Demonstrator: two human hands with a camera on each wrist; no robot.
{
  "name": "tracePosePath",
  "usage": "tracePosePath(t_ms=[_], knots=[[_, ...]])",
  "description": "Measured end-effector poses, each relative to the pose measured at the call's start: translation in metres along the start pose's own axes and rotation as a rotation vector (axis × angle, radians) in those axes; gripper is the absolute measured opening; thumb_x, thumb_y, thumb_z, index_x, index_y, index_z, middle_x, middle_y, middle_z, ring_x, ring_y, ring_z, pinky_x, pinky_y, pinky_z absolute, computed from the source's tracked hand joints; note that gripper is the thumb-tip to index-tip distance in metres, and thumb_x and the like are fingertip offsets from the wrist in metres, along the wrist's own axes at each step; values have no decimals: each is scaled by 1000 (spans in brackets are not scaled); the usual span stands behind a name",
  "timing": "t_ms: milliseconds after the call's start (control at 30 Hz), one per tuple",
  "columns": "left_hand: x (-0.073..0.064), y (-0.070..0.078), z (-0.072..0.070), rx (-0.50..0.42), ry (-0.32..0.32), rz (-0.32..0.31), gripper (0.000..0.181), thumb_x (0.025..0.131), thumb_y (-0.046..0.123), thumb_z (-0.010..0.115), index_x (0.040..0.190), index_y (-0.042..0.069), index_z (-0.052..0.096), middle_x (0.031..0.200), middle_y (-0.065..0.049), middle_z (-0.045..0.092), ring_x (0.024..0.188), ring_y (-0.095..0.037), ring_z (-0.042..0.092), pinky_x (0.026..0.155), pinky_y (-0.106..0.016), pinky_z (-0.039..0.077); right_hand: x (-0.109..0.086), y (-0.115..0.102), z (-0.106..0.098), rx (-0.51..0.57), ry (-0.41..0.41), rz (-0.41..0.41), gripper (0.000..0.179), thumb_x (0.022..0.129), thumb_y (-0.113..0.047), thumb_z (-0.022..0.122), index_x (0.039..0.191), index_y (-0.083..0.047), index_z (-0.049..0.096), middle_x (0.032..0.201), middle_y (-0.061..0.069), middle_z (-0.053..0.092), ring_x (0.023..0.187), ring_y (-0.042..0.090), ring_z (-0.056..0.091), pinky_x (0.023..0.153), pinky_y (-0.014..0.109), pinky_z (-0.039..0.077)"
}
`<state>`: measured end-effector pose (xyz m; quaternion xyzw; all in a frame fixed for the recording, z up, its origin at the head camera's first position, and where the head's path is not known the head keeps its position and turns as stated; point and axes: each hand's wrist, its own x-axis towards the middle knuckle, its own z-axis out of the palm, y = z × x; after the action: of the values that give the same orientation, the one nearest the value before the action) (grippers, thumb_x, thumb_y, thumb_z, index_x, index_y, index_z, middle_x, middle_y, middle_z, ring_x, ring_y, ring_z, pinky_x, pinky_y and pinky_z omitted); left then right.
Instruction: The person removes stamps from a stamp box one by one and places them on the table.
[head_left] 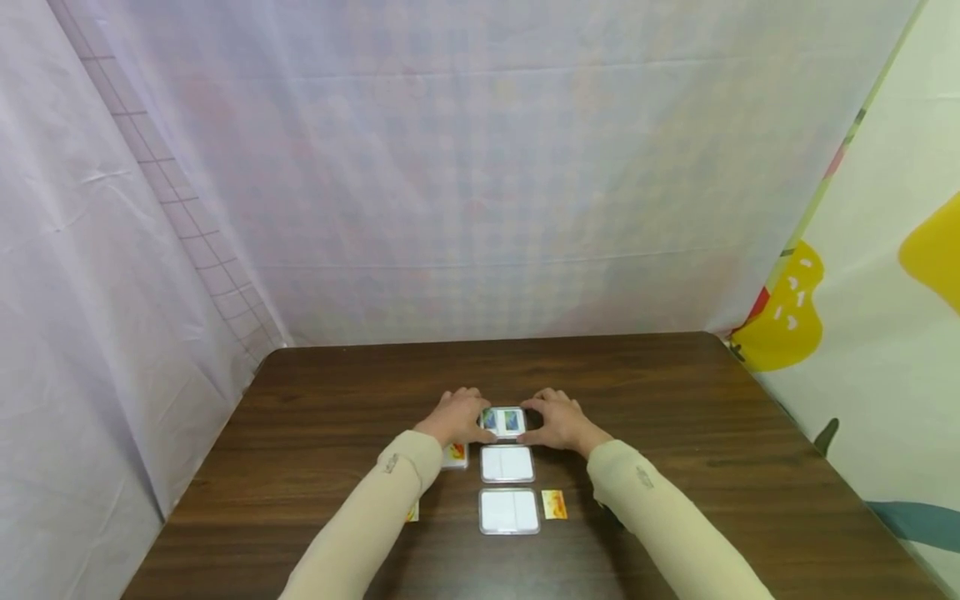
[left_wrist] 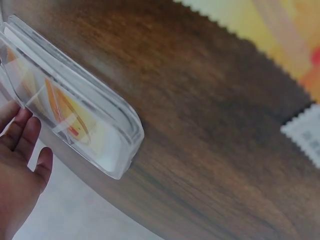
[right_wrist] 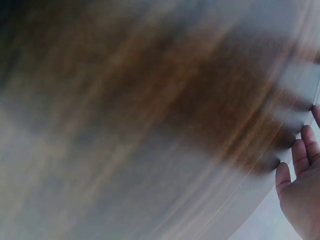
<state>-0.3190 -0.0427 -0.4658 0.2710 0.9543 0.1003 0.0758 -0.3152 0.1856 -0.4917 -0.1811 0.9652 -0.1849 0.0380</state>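
Note:
Toward the back of the table, a clear stamp case shows two blue-green stamps on white. My left hand holds its left end and my right hand its right end, thumbs at the near edge and fingers at the far edge. Beside the left wrist lies another clear case with orange-yellow stamps inside; the sleeve partly covers it in the head view. In the left wrist view, the left fingers appear in front of that case. The right wrist view shows the right fingers above blurred tabletop.
Two clear cases with white inserts, a middle one and a nearer one, lie in line on the brown table. An orange stamp lies right of the nearer case. Another stamp is partly under the left sleeve.

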Motion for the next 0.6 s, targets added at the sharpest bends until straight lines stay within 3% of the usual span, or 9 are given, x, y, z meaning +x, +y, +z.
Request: tracePosePath(t_ms=[300, 600], knots=[[3, -1, 1, -15, -15, -8, 72, 85, 51, 73, 140, 8, 55, 142, -9, 51, 133, -28, 42, 112, -49, 27, 0, 1, 1, 6, 1, -9, 66, 82, -50, 77, 135, -14, 60, 137, 16, 49, 127, 37, 42, 100, 57, 33], [5, -2, 0, -4, -19, 10, 69, 86, 51, 73, 138, 9, 58, 136, -7, 54, 128, -27, 46, 108, -47, 30, 0, 2, 3, 13, 8, -3, 66, 81, -50, 77, 134, -14, 60, 135, 15, 49, 126, 36, 42, 98, 55, 34]])
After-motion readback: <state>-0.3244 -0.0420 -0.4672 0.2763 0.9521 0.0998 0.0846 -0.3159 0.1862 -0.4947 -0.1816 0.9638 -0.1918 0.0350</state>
